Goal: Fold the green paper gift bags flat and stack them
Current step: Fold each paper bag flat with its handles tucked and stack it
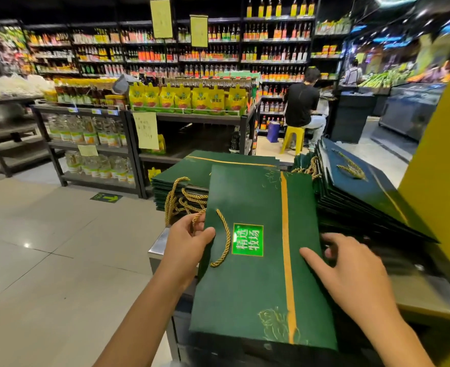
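Currently, one folded green bag (258,274) is lying flat in the middle of the view, its bright square label (247,240) and gold stripe (287,260) facing up. It serves as the landmark for everything else.

The left grip (189,239) is grasping the bag's left edge. The thumb is pressing on the top face while the other fingers are curling underneath, and the same pinch is catching part of the gold rope handle (225,242). The rest of that handle is looping loose across the face, just left of the label.

The right grip (351,266) is released and is clasping nothing. Its thumb is resting on the bag's face just right of the stripe, and its spread fingers are reaching past the right edge.

Behind the bag, a flat stack (181,178) of similar green bags is sitting with its rope handles spilling toward the left grip. Right of the bag, a leaning stack (364,192) of bags is fanning out against a yellow wall (435,154).

Under the bag, the metal table (157,245) is showing at its left corner. Far behind the bag, a person (302,102) is sitting on a yellow stool (292,136) among stocked shelves (192,120).
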Demonstrator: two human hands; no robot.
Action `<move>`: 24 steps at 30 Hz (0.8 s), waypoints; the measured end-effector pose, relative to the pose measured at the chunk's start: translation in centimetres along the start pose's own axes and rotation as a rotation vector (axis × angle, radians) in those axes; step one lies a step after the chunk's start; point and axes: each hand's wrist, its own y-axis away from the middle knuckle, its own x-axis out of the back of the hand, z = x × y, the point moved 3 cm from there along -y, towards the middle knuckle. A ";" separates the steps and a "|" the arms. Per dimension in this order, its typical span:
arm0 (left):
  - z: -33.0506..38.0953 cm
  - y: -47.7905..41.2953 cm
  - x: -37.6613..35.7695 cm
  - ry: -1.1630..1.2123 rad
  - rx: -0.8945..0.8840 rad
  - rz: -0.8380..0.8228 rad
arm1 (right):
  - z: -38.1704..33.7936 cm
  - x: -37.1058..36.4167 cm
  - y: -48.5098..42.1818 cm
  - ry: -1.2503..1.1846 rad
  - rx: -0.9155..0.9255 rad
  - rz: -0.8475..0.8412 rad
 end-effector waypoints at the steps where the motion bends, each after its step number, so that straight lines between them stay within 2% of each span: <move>1: -0.1 0.0 0.2 -0.026 -0.003 -0.003 | 0.0 0.0 0.0 -0.109 -0.009 -0.019; 3: 0.3 0.2 0.8 -0.116 -0.064 -0.008 | -0.4 0.0 -0.1 -0.271 -0.033 -0.063; 6: 1.0 0.8 1.9 -0.271 -0.157 0.023 | -0.8 0.2 -0.4 -0.360 -0.038 -0.082; 8: 1.9 1.2 2.5 -0.285 -0.187 0.030 | -1.0 0.6 -0.8 -0.413 -0.014 -0.060; 12: 5.0 1.3 3.4 -0.240 -0.237 0.053 | -2.0 2.6 -1.5 -0.611 0.023 0.014; 15: 9.0 1.7 3.7 -0.182 -0.368 0.064 | -3.5 5.7 -2.2 -0.804 0.064 0.096; 19: 13.8 2.0 4.2 -0.043 -0.449 0.039 | -5.0 9.8 -3.6 -0.996 0.136 0.177; 24: 16.4 2.7 4.6 0.096 -0.513 -0.003 | -5.8 12.6 -4.7 -1.277 0.152 0.195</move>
